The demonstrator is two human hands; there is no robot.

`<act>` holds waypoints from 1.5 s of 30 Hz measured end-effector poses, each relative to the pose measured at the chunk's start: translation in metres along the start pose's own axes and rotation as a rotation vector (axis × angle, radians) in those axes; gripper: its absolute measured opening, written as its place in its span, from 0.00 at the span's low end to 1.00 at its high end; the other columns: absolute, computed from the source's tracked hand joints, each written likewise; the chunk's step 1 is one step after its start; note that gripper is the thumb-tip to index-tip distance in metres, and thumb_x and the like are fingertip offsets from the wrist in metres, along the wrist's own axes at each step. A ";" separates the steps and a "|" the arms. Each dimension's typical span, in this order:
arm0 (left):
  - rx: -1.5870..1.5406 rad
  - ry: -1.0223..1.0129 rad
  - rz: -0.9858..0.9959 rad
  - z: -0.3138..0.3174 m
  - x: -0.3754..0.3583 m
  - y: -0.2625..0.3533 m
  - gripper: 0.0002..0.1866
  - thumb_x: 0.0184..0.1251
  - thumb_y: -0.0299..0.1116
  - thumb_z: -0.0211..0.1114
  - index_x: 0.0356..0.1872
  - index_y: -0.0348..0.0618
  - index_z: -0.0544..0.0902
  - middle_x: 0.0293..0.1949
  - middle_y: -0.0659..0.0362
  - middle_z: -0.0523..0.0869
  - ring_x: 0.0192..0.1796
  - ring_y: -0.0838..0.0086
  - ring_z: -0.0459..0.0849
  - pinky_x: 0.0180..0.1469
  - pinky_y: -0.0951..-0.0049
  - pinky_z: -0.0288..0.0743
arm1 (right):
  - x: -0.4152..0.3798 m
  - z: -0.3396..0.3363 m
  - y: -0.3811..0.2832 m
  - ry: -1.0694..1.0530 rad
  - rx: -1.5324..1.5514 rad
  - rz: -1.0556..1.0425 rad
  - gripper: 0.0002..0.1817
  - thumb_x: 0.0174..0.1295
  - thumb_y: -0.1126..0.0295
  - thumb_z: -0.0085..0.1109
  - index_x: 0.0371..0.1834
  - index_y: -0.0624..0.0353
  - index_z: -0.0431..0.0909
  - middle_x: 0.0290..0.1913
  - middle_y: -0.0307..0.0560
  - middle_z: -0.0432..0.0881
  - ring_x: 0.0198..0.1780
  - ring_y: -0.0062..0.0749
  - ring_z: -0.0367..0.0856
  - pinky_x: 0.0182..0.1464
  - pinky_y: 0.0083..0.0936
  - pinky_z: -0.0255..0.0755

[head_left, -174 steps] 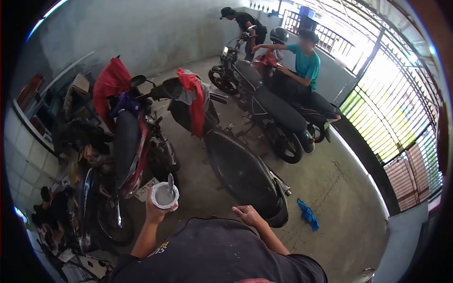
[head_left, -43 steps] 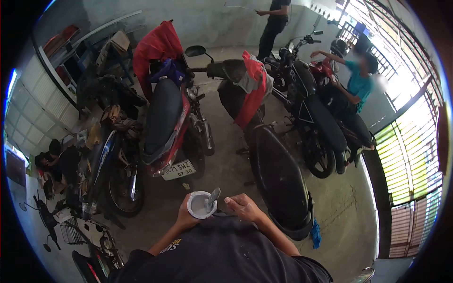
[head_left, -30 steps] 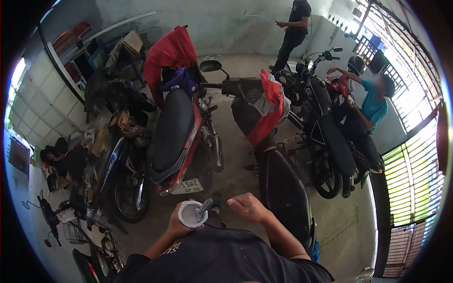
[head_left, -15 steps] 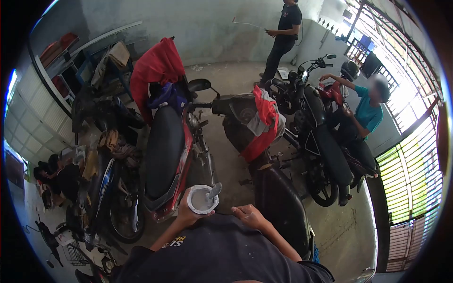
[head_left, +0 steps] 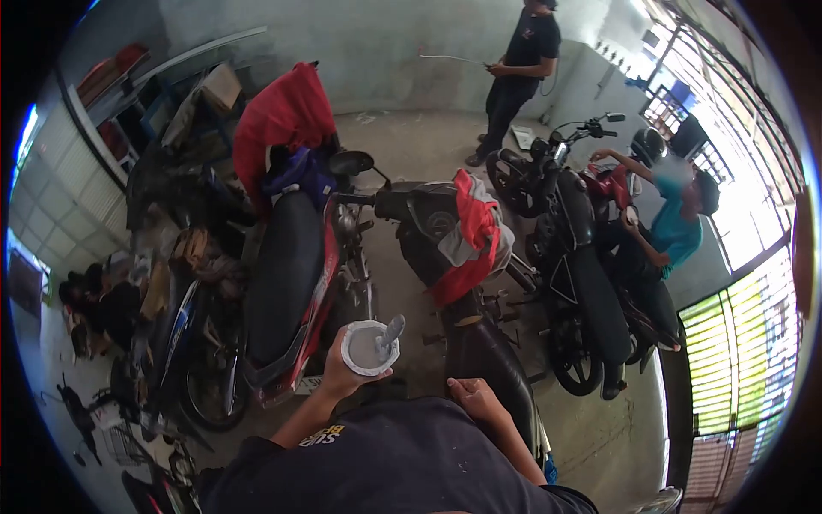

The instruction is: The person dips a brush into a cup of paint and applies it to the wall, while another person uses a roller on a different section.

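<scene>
My left hand [head_left: 341,377] is wrapped round a white-rimmed cup [head_left: 360,349] of grey paste, held upright in front of my dark shirt. A grey-coated stick or spatula [head_left: 393,330] stands in the paste and leans on the cup's right rim. To the right, my right hand [head_left: 475,396] has its fingers curled together near the black motorcycle seat [head_left: 492,355]; whether it holds something small cannot be made out.
Red-and-black motorcycle [head_left: 287,283] at left, red cloth [head_left: 287,116] over its front. Red and grey cloths [head_left: 479,227] lie on the middle motorcycle. A person stands at the back wall [head_left: 368,68]; another in teal sits on a motorcycle at right.
The view has shifted slightly. My right hand has moved a little to the right, away from the cup, its fingers more curled. The standing person's thin rod has changed angle.
</scene>
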State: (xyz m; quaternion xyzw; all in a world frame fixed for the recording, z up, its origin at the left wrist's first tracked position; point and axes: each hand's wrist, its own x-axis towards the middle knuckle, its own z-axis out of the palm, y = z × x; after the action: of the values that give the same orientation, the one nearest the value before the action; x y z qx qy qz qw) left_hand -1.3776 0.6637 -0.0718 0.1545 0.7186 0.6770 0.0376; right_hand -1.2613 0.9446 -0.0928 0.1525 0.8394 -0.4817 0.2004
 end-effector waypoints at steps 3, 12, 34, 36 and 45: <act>0.037 -0.042 -0.031 0.002 -0.015 0.001 0.45 0.36 0.32 0.90 0.59 0.40 0.73 0.53 0.56 0.83 0.55 0.69 0.83 0.61 0.68 0.75 | 0.031 -0.005 0.048 -0.043 -0.256 -0.120 0.20 0.73 0.56 0.54 0.45 0.65 0.81 0.34 0.57 0.87 0.37 0.47 0.86 0.44 0.44 0.75; 0.203 0.111 -0.101 0.005 -0.072 0.004 0.46 0.38 0.30 0.89 0.60 0.39 0.70 0.51 0.55 0.83 0.55 0.66 0.84 0.60 0.64 0.76 | 0.147 -0.143 0.021 0.465 -0.477 -0.237 0.39 0.63 0.57 0.65 0.72 0.66 0.61 0.71 0.64 0.68 0.71 0.59 0.67 0.70 0.45 0.65; 0.104 0.155 -0.030 0.048 -0.038 -0.003 0.46 0.41 0.34 0.86 0.62 0.36 0.68 0.53 0.53 0.81 0.54 0.65 0.83 0.61 0.63 0.76 | 0.235 -0.150 0.109 0.831 -0.629 -0.167 0.56 0.55 0.50 0.72 0.77 0.73 0.50 0.78 0.67 0.54 0.78 0.58 0.55 0.76 0.45 0.54; 0.115 0.104 -0.110 0.052 -0.036 -0.006 0.46 0.39 0.33 0.86 0.62 0.36 0.69 0.54 0.52 0.80 0.56 0.65 0.82 0.61 0.62 0.75 | 0.215 -0.161 0.103 0.759 -0.695 -0.159 0.52 0.56 0.50 0.72 0.75 0.73 0.57 0.74 0.69 0.65 0.74 0.59 0.64 0.73 0.45 0.60; 0.115 0.053 -0.098 0.088 -0.006 0.043 0.46 0.35 0.27 0.87 0.60 0.39 0.70 0.50 0.54 0.83 0.50 0.67 0.85 0.53 0.66 0.81 | -0.018 -0.352 -0.087 0.716 0.404 -1.712 0.09 0.51 0.69 0.60 0.19 0.60 0.75 0.16 0.35 0.66 0.16 0.22 0.62 0.21 0.23 0.51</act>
State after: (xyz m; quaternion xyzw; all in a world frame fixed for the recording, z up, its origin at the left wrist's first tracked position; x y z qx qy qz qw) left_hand -1.3410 0.7484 -0.0380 0.1029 0.7638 0.6358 0.0426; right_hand -1.3512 1.2072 0.1416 -0.3442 0.5785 -0.5256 -0.5202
